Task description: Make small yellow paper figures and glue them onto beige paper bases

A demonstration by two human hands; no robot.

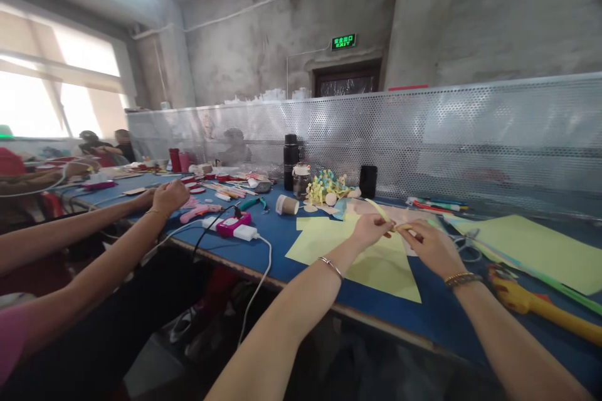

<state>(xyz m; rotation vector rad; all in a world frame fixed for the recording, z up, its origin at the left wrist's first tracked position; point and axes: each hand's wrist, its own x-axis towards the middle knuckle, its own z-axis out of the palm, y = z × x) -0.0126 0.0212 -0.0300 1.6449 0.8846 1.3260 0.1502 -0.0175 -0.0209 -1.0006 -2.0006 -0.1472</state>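
Over the table my left hand (369, 230) is closed in a pinch on a narrow pale-yellow paper strip (376, 207), whose free end sticks up past the fingers. My right hand (430, 245) meets it fingertip to fingertip, also pinching, apparently at the strip's other end; the fingers hide most of that part. Beneath both hands lie light-yellow paper sheets (320, 243). A pair of scissors (466, 244) rests just beyond my right wrist, and a yellow glue gun (517, 294) lies to the right of my right forearm.
Behind the hands stand a pile of yellow and blue paper pieces (327, 188), a jar (301, 182), a black bottle (290, 160) and a phone (368, 182). A paper cup (286, 205) lies tipped. A pink power strip (234, 224) trails cables over the edge. A co-worker's hands (169, 196) are at left.
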